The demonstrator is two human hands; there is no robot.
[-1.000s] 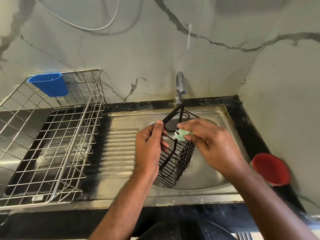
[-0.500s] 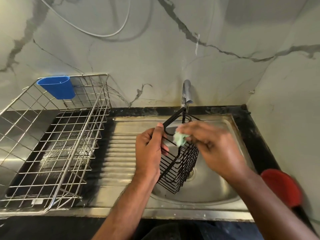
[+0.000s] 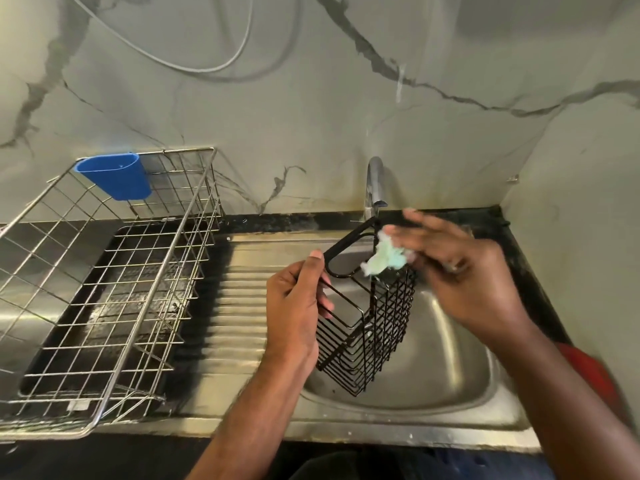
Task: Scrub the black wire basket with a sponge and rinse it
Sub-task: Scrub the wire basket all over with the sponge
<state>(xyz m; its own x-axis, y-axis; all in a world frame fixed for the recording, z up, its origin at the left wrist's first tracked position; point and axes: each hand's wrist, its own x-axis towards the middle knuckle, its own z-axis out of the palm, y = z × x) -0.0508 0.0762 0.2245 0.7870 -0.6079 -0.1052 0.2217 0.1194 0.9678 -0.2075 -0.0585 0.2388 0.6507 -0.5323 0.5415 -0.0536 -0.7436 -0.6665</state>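
A black wire basket [image 3: 375, 330] hangs tilted over the steel sink bowl [image 3: 450, 368]. My left hand [image 3: 298, 306] grips its left rim, thumb up against the black hanger loop. My right hand [image 3: 460, 275] is blurred and holds a pale green sponge [image 3: 386, 259] against the basket's upper right rim. The tap [image 3: 375, 183] stands just behind the basket, and I see no water running from it.
A steel wire dish rack [image 3: 114, 289] fills the left of the drainboard, with a blue plastic cup [image 3: 116, 178] hooked on its back rail. A red round object [image 3: 588, 368] lies on the black counter at right, partly behind my right forearm. Marble walls close the back and right.
My right hand has moved the sponge up and right along the basket's top rim. My left hand keeps its grip. The view has shifted slightly down in frame.
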